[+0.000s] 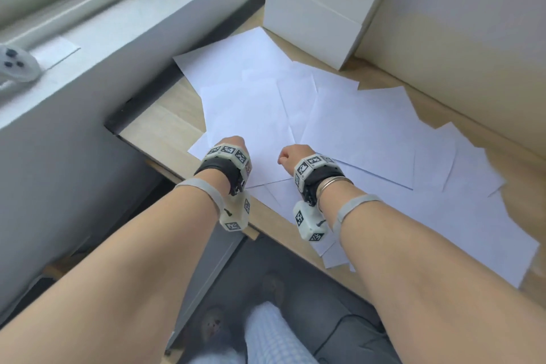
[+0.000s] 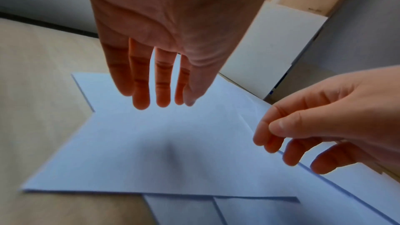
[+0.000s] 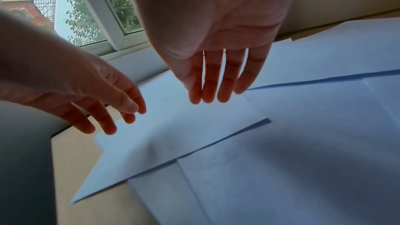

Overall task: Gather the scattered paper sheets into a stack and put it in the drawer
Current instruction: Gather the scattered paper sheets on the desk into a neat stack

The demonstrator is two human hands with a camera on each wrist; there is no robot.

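Several white paper sheets (image 1: pixel 339 127) lie scattered and overlapping across a light wooden desk (image 1: pixel 165 127). My left hand (image 1: pixel 233 143) hovers over the sheets near the desk's front left, fingers straight and pointing down, holding nothing (image 2: pixel 160 78). My right hand (image 1: pixel 288 155) hovers just beside it, also empty. In the right wrist view its fingers (image 3: pixel 212 81) hang straight above a skewed top sheet (image 3: pixel 173 134). The left wrist view shows the right hand (image 2: pixel 303 126) close to a sheet edge, fingers loosely bent. No drawer is plainly seen.
White boxes (image 1: pixel 313 9) stand at the back of the desk and a pale wall panel (image 1: pixel 458 38) on the right. A grey windowsill (image 1: pixel 118 23) with a white device (image 1: pixel 14 63) runs along the left. A grey cabinet front (image 1: pixel 206 275) sits below the desk edge.
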